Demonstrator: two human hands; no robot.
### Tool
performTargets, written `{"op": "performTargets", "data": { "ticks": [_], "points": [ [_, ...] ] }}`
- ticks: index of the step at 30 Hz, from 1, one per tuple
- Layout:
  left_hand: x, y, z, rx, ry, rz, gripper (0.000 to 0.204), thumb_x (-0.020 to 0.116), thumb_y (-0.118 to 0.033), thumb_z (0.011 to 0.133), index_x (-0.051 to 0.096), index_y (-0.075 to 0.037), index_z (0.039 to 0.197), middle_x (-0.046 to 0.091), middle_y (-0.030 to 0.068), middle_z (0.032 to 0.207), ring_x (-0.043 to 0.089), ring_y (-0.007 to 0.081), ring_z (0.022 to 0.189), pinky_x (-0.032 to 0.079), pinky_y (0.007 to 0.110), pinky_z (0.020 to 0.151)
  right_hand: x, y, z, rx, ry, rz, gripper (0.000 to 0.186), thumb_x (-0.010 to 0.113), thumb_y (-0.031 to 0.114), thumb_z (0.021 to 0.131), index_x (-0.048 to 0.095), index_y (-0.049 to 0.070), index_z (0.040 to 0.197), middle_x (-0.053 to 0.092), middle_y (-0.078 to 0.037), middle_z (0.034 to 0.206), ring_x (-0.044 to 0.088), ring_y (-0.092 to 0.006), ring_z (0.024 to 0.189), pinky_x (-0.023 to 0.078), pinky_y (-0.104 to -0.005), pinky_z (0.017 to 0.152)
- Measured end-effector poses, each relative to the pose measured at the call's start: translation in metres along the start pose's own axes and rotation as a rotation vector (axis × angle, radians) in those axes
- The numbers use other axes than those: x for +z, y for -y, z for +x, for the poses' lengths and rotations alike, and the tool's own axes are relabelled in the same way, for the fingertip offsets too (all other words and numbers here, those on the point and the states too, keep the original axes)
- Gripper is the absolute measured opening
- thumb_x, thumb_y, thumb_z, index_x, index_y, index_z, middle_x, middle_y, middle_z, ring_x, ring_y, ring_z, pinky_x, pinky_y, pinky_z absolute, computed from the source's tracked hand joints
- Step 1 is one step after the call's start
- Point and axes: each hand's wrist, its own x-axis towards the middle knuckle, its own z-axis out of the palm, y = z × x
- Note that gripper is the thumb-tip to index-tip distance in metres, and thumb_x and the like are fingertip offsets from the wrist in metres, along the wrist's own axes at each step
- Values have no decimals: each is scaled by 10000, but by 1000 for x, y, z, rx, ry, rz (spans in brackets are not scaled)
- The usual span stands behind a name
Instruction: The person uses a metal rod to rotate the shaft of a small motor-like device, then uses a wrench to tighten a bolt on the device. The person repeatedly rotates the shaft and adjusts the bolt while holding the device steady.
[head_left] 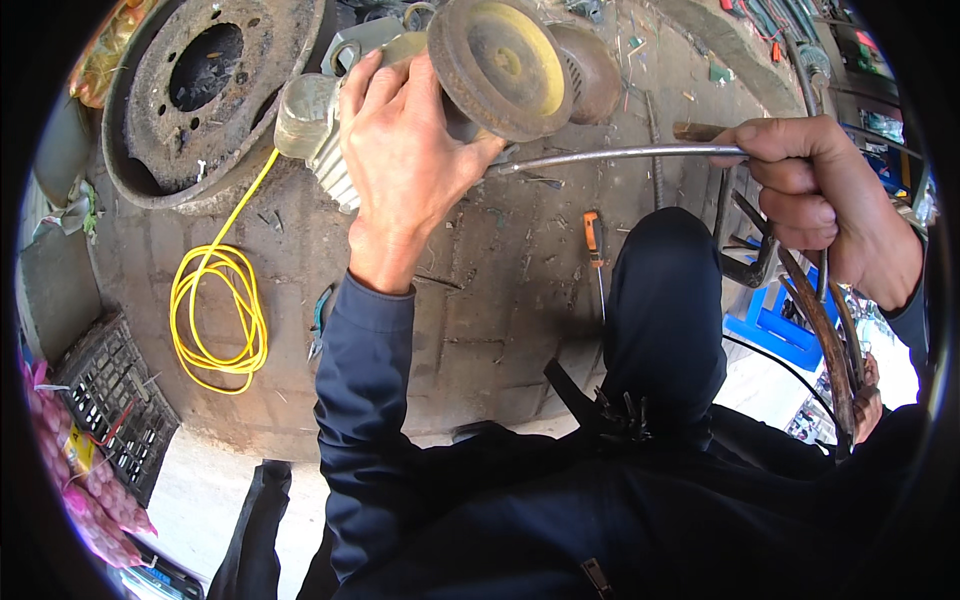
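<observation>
Dark jacket point(480, 520) foremost; steel rod point(620, 153) held crosswise ahead, its far end near the left hand point(405, 135).
Right hand point(815, 195) has its fingers wrapped around the rod's near end; left fingers lie bent over the finned motor point(335, 165) behind the belt pulley point(505, 65), clasp undetermined. Rod judged slim, stiff, light, best held toward its ends; motor judged heavy, rigid, best taken by its casing.

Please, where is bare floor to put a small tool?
Mostly bare: the floor between left sleeve and orange-handled screwdriver; also between yellow cord and dark crate. Crowded: the top, around left hand, rusty disc and wheel rim.
</observation>
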Motion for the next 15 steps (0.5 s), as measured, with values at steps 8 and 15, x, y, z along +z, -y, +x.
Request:
{"op": "performTargets", "data": {
  "ticks": [8,15],
  "points": [
    [1,2,3,-3,-27,3,643,917,-382,604,690,-51,1106,733,90,932,668,297,993,430,467,1081,-12,-1,10,-100,17,-190,273,554,184,979,684,-27,1094,265,111,534,237,-16,371,182,-220,330],
    [2,0,0,-20,-18,16,645,918,-369,597,689,-54,1111,727,91,952,662,300,1009,426,474,1087,-5,-4,5,-137,-58,-204,260,567,182,970,680,-23,1086,261,105,527,238,-26,373,167,-226,333]
  ]
}}
